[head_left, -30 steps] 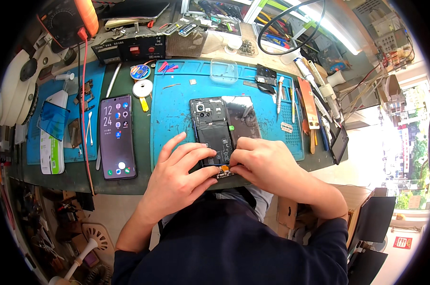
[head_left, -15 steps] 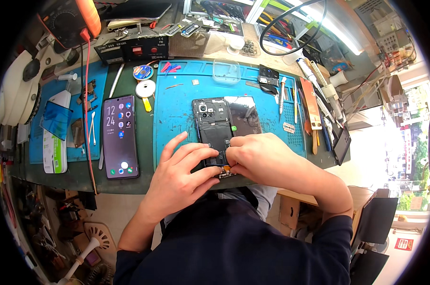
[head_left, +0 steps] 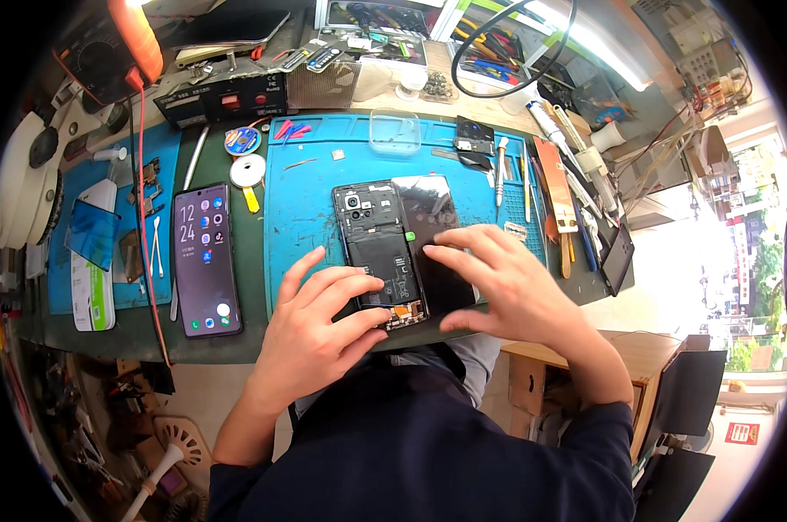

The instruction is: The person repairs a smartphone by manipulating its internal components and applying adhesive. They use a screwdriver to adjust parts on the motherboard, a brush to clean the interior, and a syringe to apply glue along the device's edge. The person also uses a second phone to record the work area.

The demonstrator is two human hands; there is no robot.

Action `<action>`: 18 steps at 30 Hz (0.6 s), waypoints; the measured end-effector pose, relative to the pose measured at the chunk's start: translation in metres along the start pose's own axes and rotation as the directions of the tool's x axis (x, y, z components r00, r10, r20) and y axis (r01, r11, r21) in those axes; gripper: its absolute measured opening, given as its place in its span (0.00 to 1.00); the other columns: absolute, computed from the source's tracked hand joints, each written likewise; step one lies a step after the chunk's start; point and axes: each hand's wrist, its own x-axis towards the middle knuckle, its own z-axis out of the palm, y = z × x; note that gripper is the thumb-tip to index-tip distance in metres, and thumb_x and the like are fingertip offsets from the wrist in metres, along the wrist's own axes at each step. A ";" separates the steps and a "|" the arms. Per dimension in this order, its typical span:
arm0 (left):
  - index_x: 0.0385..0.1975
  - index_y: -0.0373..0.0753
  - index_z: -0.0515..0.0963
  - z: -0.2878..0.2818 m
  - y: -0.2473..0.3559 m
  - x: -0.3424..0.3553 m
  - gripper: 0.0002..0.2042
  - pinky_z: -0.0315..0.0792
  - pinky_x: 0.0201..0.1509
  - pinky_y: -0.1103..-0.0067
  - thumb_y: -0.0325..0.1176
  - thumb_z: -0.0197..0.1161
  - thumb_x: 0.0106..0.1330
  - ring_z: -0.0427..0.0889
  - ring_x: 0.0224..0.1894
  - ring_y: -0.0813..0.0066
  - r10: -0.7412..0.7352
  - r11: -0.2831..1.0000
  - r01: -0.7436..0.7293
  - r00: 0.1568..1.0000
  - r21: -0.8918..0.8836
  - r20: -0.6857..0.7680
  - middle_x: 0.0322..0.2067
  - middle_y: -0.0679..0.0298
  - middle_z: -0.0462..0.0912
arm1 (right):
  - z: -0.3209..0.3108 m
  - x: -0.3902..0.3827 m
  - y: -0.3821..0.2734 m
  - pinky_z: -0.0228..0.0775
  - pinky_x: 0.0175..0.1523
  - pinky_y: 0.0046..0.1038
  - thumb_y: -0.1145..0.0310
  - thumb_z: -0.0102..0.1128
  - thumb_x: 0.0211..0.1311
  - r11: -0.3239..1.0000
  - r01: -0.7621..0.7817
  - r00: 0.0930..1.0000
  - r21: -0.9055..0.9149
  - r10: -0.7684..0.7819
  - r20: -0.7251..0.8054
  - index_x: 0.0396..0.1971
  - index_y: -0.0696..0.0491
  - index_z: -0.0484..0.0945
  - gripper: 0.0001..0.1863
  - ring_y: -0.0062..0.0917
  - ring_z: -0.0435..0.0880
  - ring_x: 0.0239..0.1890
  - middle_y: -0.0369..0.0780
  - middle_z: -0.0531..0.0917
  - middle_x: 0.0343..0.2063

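An opened phone body (head_left: 379,261) lies on the blue repair mat (head_left: 306,204), its cameras, battery and lower circuit board exposed. A dark glossy panel (head_left: 428,209) lies alongside its right edge, with a small green tab where the two meet. My left hand (head_left: 317,324) is open, fingers spread, its fingertips over the lower left of the phone body. My right hand (head_left: 502,283) spreads above the lower part of the panel, thumb apart from the fingers and nothing gripped. Whether its fingertips touch the panel I cannot tell.
A lit phone (head_left: 207,265) lies left of the mat. Solder reels (head_left: 248,170), a clear plastic box (head_left: 395,132) and a screwdriver (head_left: 500,178) surround the work. A razor blade (head_left: 515,230) lies to the right. A red cable (head_left: 144,209) runs down the left side.
My right hand has moved right, off the phone's lower board, and its closed fingers have spread apart over the glossy panel. The lower board shows more. My left hand stays by the phone.
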 end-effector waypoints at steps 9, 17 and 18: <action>0.39 0.46 0.87 -0.001 0.001 -0.002 0.15 0.58 0.74 0.54 0.32 0.77 0.50 0.81 0.57 0.64 0.013 0.999 -0.014 0.999 -0.028 -0.029 0.48 0.68 0.85 | 0.041 -0.029 0.019 0.78 0.56 0.35 0.54 0.67 0.62 0.925 0.158 0.942 -0.347 -0.246 -0.229 0.59 0.56 0.78 0.30 0.40 0.82 0.59 0.49 0.81 0.58; 0.51 0.36 0.82 0.002 0.001 0.000 0.18 0.73 0.63 0.62 0.27 0.71 0.60 0.84 0.52 0.60 -0.065 0.973 -0.003 0.956 -0.232 -0.286 0.46 0.57 0.86 | 0.045 -0.027 0.053 0.69 0.30 0.26 0.64 0.45 0.81 0.761 -0.089 0.236 0.643 0.643 -0.728 0.43 0.59 0.79 0.15 0.22 0.76 0.26 0.34 0.77 0.27; 0.53 0.35 0.81 0.003 0.005 -0.003 0.19 0.75 0.61 0.64 0.28 0.71 0.62 0.84 0.52 0.61 -0.154 0.944 0.053 0.944 -0.327 -0.293 0.47 0.56 0.85 | 0.043 -0.025 0.049 0.71 0.32 0.25 0.63 0.45 0.81 0.559 0.089 0.165 0.825 0.808 -0.565 0.45 0.58 0.78 0.15 0.21 0.77 0.29 0.34 0.78 0.31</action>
